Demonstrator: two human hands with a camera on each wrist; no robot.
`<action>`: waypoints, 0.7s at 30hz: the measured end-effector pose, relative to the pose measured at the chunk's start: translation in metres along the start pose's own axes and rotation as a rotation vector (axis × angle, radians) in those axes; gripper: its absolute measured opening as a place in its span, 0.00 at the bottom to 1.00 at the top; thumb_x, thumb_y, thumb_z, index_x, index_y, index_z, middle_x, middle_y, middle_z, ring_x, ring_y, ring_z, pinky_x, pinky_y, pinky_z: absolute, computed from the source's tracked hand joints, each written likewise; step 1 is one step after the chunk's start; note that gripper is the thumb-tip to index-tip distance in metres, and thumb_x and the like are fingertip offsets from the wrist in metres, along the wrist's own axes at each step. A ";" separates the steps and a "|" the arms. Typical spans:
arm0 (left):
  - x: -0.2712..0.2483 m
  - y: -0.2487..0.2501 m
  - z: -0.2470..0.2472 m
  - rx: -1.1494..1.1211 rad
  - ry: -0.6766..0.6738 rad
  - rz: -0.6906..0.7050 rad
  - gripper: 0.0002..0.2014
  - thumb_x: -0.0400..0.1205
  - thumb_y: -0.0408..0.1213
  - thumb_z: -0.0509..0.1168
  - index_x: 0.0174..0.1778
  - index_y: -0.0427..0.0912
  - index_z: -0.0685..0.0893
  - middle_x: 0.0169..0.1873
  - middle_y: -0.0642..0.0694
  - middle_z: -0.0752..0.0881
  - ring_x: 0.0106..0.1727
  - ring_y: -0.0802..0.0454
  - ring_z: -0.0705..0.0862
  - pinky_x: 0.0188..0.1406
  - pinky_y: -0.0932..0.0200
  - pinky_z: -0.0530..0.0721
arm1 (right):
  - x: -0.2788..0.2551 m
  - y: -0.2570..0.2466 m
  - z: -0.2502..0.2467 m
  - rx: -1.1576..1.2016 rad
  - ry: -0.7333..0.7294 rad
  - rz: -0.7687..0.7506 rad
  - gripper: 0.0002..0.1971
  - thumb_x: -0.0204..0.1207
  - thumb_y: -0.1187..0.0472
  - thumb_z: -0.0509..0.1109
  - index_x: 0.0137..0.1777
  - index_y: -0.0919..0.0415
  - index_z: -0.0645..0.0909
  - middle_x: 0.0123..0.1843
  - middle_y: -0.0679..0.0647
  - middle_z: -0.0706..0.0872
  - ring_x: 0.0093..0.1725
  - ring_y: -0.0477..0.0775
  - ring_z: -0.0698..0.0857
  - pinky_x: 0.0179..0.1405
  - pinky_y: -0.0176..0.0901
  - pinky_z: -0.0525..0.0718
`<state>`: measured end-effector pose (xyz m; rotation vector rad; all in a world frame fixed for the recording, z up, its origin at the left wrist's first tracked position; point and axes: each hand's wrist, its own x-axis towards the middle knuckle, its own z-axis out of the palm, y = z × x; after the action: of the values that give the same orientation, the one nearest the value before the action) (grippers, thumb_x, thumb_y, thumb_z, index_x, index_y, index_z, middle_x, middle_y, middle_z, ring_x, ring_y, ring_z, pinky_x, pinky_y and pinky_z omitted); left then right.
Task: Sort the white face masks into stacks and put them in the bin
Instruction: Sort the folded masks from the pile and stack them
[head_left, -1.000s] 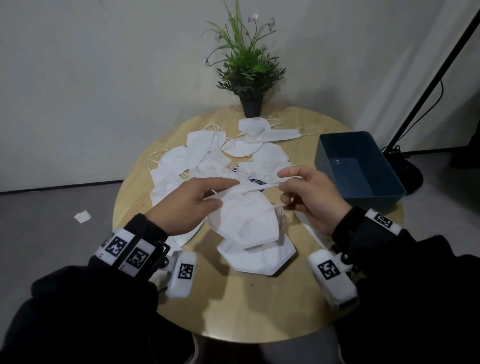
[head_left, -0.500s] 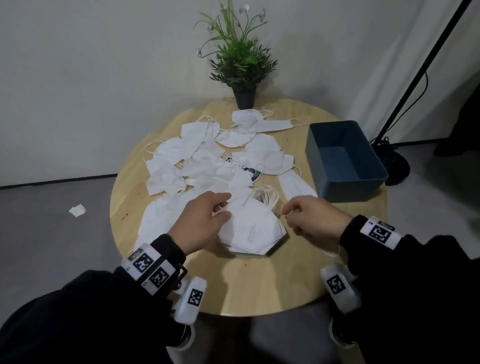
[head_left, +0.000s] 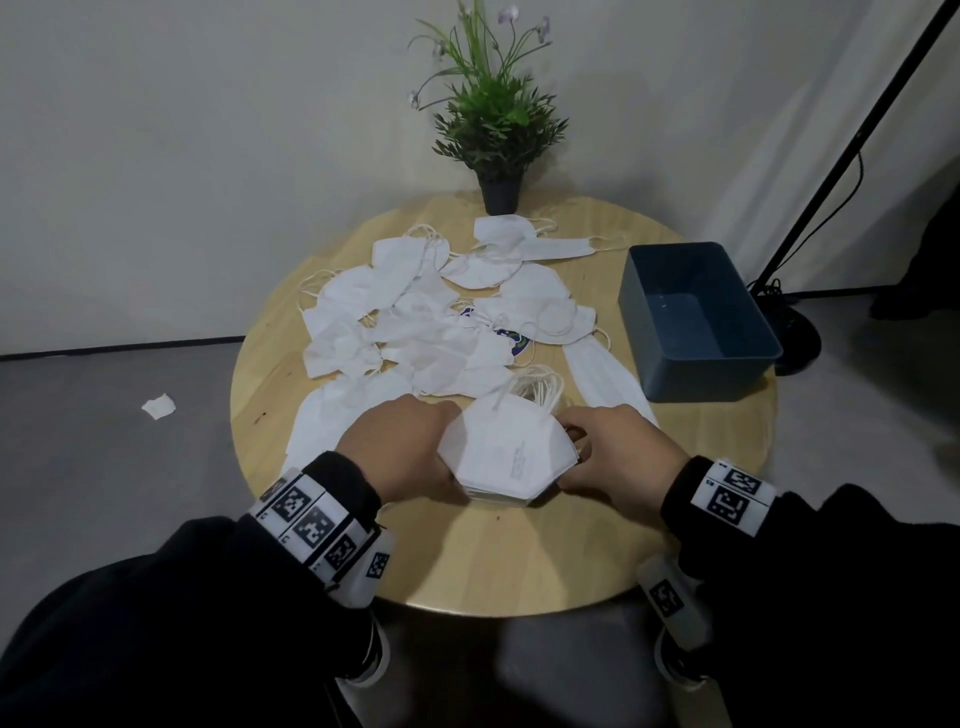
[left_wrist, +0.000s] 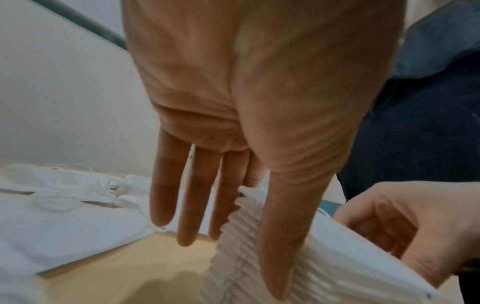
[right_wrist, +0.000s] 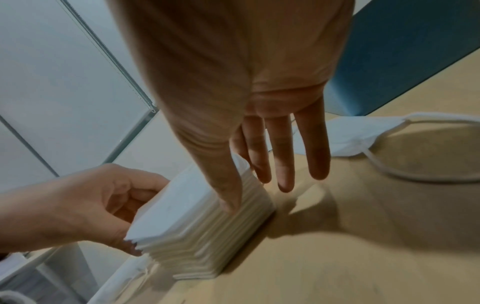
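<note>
White mask stack (head_left: 511, 454) | hands: left (head_left: 402, 449), right (head_left: 621, 457) flat-fingered, pressing its sides | print on top unreadable

A round wooden desk (head_left: 519, 561) filled the middle of the head view. A neat stack of white masks (head_left: 511, 457) sat on it at frame centre. Loose white masks (head_left: 415, 332) lay spread over its upper left part, some overlapping. A blue bin (head_left: 696, 358) stood on its right side, with one flat mask (head_left: 608, 382) just left of it. A potted plant (head_left: 498, 140) stood at the desk's far edge, top centre.
</note>
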<state>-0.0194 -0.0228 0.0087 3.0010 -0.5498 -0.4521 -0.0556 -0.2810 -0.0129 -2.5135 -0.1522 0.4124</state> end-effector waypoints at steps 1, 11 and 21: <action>-0.001 0.002 0.000 0.026 -0.004 -0.006 0.28 0.64 0.64 0.81 0.48 0.59 0.74 0.35 0.55 0.79 0.42 0.49 0.82 0.32 0.55 0.72 | 0.000 0.000 -0.001 -0.002 0.002 -0.006 0.18 0.64 0.51 0.81 0.55 0.48 0.87 0.48 0.43 0.93 0.49 0.50 0.90 0.53 0.54 0.90; 0.000 0.009 -0.009 0.099 -0.013 -0.030 0.19 0.67 0.58 0.80 0.43 0.51 0.84 0.31 0.53 0.77 0.38 0.48 0.79 0.29 0.56 0.69 | 0.002 -0.006 -0.010 -0.017 -0.014 0.041 0.08 0.60 0.56 0.81 0.40 0.48 0.91 0.34 0.44 0.91 0.37 0.49 0.89 0.41 0.50 0.91; 0.002 0.007 -0.010 0.139 -0.021 -0.045 0.21 0.68 0.52 0.79 0.31 0.48 0.72 0.28 0.49 0.74 0.30 0.49 0.72 0.25 0.56 0.66 | 0.008 -0.010 -0.001 -0.262 0.006 0.059 0.16 0.63 0.46 0.82 0.50 0.49 0.88 0.43 0.48 0.90 0.43 0.56 0.88 0.42 0.49 0.89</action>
<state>-0.0167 -0.0305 0.0188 3.1507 -0.5384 -0.4672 -0.0478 -0.2716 -0.0091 -2.7822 -0.1377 0.4321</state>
